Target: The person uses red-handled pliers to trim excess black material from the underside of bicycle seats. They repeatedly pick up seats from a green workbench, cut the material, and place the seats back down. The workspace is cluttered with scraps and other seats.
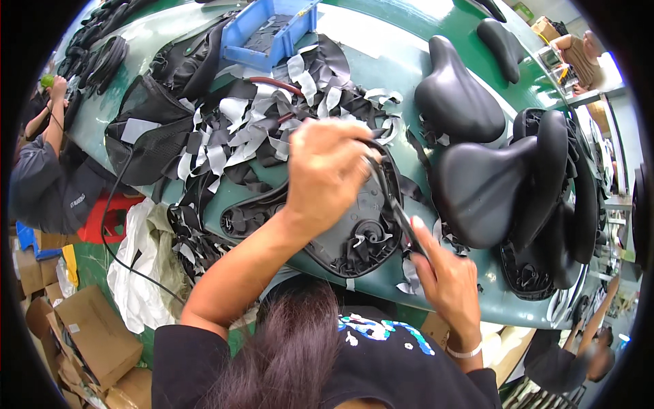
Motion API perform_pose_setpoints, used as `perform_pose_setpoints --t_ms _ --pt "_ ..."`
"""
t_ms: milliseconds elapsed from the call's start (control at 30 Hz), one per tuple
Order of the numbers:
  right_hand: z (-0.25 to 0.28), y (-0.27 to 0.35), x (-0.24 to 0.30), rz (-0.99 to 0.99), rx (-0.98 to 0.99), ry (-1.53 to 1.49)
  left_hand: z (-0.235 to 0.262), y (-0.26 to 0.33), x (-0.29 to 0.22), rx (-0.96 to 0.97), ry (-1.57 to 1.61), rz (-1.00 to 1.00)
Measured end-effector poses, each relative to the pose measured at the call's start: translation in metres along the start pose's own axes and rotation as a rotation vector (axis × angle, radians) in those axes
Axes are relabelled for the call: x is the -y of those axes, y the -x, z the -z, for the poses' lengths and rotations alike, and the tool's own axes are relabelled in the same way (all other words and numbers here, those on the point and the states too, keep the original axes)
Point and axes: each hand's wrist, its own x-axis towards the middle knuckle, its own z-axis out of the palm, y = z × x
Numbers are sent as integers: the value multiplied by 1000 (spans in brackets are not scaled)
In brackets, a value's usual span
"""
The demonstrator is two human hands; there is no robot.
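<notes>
A black bicycle saddle (332,241) lies underside up before me, its nose to the left and gathered black cover material around its rim. My left hand (330,170) is closed over its far edge, pinching black cover material there. My right hand (446,279), a white band on its wrist, is closed around a long, thin dark tool (402,221). The tool slants along the saddle's right rim, a shiny part near my left fingers; blur hides its exact kind. Black and grey offcuts (235,112) are heaped just beyond the saddle.
A blue bin (269,37) stands at the back, beside black mesh covers (146,129). Finished-looking black saddles (456,95) lie at the right, several stacked together. White plastic sheeting (139,273) and cardboard boxes (99,334) are at lower left. Other people (51,180) are around the table.
</notes>
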Motion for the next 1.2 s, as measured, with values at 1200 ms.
perform_pose_setpoints --t_ms 1200 --pt "34 -16 -1 83 127 338 32 -62 21 25 1407 837"
